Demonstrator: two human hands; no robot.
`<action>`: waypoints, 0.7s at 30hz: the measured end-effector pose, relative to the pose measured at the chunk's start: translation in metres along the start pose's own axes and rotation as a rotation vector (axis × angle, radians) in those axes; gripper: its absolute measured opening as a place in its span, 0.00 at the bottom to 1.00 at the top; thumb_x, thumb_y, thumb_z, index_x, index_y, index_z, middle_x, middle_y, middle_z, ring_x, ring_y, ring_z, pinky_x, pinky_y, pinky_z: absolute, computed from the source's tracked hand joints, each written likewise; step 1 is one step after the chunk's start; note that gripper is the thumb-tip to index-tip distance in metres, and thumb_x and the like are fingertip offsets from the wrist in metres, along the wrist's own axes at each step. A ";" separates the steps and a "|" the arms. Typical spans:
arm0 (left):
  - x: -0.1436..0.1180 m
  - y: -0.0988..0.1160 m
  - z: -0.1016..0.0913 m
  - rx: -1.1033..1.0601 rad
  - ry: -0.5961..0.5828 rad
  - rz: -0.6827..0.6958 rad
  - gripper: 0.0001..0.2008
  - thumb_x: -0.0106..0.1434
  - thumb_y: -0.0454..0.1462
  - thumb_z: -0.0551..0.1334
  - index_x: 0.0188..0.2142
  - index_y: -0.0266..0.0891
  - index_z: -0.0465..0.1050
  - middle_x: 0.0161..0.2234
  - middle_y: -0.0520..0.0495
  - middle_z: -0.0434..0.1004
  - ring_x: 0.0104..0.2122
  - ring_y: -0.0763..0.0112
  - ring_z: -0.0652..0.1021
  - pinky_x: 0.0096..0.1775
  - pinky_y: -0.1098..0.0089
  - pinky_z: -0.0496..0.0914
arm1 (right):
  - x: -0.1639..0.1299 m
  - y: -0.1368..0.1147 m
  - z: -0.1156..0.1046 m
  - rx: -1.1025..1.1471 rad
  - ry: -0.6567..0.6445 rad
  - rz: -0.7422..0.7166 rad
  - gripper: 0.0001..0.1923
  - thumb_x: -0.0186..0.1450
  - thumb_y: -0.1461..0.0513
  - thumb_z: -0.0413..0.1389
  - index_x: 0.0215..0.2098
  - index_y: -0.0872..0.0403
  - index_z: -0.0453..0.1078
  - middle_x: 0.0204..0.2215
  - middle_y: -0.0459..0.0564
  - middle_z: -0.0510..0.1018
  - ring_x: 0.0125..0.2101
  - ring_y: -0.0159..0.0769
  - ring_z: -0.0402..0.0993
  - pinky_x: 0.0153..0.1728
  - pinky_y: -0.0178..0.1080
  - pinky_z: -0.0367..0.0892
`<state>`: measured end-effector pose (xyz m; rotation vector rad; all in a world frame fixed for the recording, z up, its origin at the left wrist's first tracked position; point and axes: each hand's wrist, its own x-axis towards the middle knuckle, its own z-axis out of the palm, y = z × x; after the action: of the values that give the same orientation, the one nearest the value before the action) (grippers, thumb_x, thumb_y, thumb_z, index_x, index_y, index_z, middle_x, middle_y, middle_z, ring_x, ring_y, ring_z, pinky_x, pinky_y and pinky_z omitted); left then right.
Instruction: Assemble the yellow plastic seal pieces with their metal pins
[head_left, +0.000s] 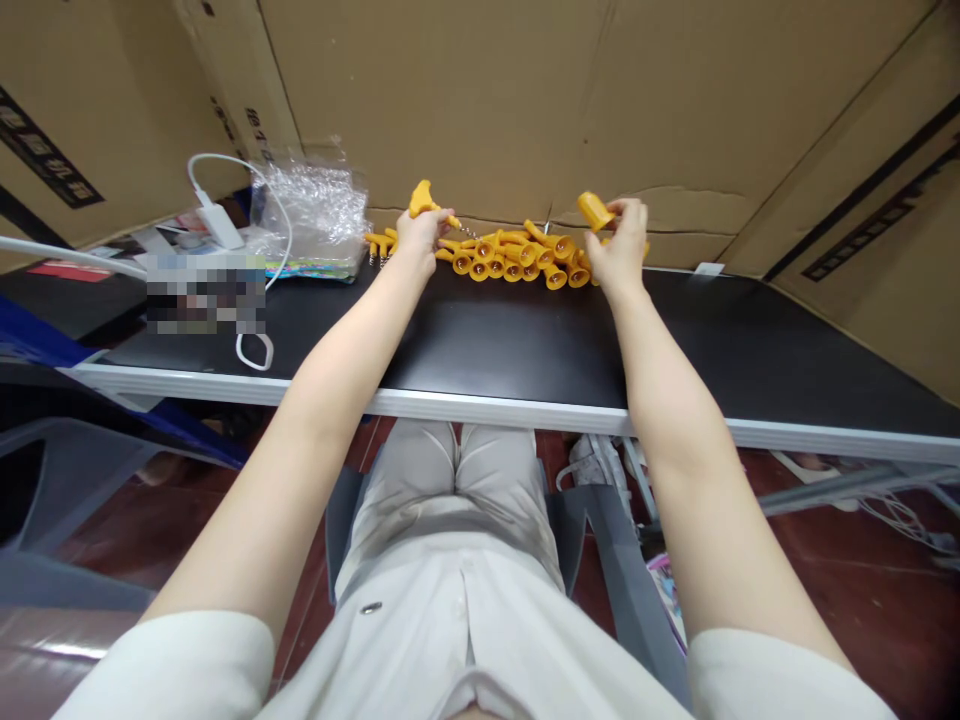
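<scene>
My left hand [418, 238] grips a yellow-handled corkscrew [424, 198], whose metal spiral points right over the pile. In my right hand [624, 248] is a yellow bell-shaped cap [595, 211], tilted above the table's back edge and held by the fingers. Between the two hands lies a heap of yellow corkscrew parts [517, 258], several with round open ends facing me. Just left of my left hand, several yellow handles with metal spirals [380, 244] stick out, partly hidden by my wrist.
A stack of clear plastic bags [315, 215] lies at the back left. Beside it are a white adapter [221, 225] and a white cable loop [256, 352]. Cardboard walls [480, 100] rise behind the black table [517, 350].
</scene>
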<state>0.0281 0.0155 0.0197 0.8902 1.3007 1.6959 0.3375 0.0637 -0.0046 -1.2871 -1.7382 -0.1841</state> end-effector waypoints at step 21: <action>-0.034 0.001 -0.007 -0.200 -0.206 -0.198 0.15 0.69 0.25 0.61 0.52 0.38 0.74 0.26 0.57 0.78 0.33 0.79 0.82 0.47 0.74 0.76 | -0.025 -0.056 0.016 0.192 -0.275 -0.252 0.21 0.66 0.55 0.64 0.57 0.50 0.75 0.59 0.60 0.81 0.59 0.60 0.79 0.65 0.66 0.71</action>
<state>0.0363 -0.0183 0.0174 0.7693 1.0270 1.5060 0.2827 0.0320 -0.0101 -0.9868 -2.0973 0.0183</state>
